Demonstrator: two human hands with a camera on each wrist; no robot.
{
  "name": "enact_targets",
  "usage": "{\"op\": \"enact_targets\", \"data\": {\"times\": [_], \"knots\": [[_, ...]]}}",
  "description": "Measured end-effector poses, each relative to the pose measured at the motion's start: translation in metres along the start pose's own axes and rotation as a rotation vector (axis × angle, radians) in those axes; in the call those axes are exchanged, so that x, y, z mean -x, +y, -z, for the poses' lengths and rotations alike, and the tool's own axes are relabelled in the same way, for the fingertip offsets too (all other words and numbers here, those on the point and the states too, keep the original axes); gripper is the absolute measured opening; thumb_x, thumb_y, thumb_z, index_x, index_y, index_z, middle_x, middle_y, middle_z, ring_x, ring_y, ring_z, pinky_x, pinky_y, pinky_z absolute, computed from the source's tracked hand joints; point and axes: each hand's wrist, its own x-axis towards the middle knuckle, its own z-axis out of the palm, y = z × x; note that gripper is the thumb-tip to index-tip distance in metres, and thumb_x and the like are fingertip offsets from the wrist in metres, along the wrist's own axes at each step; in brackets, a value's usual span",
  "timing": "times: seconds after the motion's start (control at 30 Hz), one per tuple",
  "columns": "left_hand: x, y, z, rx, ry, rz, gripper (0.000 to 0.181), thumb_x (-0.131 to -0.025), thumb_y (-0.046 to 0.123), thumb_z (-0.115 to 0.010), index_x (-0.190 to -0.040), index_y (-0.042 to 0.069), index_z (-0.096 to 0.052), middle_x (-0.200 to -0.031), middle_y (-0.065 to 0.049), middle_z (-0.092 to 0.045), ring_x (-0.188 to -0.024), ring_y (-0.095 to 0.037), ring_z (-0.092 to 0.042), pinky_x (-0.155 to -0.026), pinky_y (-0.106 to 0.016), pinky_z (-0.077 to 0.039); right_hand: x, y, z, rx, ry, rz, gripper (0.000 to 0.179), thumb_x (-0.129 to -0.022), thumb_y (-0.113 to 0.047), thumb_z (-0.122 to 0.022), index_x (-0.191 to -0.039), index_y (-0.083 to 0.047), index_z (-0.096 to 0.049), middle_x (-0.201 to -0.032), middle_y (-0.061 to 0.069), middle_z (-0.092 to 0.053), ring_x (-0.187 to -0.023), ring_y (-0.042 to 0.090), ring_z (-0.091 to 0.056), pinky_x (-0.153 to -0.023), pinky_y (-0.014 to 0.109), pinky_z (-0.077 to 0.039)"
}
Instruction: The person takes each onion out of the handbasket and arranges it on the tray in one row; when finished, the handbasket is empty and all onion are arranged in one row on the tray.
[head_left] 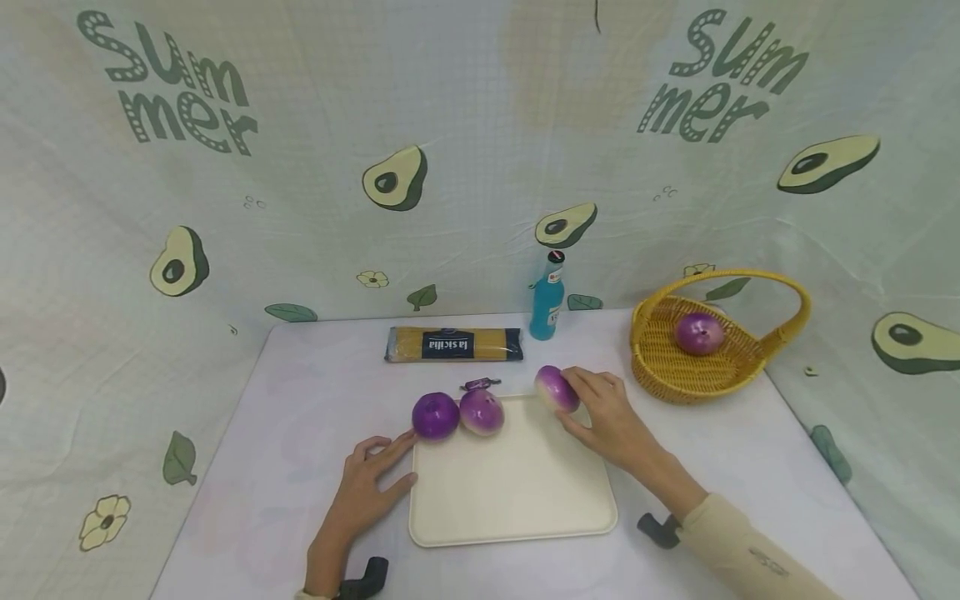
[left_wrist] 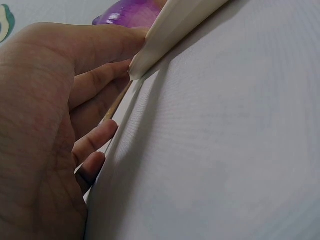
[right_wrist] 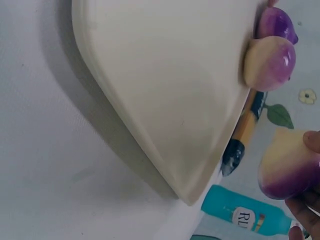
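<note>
In the head view my right hand holds a purple-and-cream turnip over the far right corner of a cream tray. The right wrist view shows fingers and thumb around this turnip, whose lower part is purple. My left hand rests at the tray's left edge, its thumb and fingertips right at the rim. Close to its index finger, a dark purple turnip sits at the far left corner, and a paler turnip lies beside it on the far edge.
A yellow wicker basket with another turnip stands at the back right. Behind the tray are a small purple-wrapped candy, a spaghetti packet and a blue bottle. A patterned cloth hangs behind and around the table.
</note>
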Motion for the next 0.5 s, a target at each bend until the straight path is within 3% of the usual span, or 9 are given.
{"op": "enact_targets", "data": {"times": [0.5], "knots": [[0.000,0.000,0.000,-0.009,0.004,-0.011,0.059,-0.090,0.051,-0.069,-0.145,0.038,-0.053,-0.146,0.018,-0.051,-0.132,-0.021,-0.039,-0.108,-0.058,-0.029,0.000,-0.008,-0.013,-0.025,-0.020,-0.005,0.064,-0.076,-0.020,-0.087,-0.129,0.004,-0.059,-0.125,0.017,-0.062,-0.113,0.031,-0.060,-0.098,0.052,-0.040]]}}
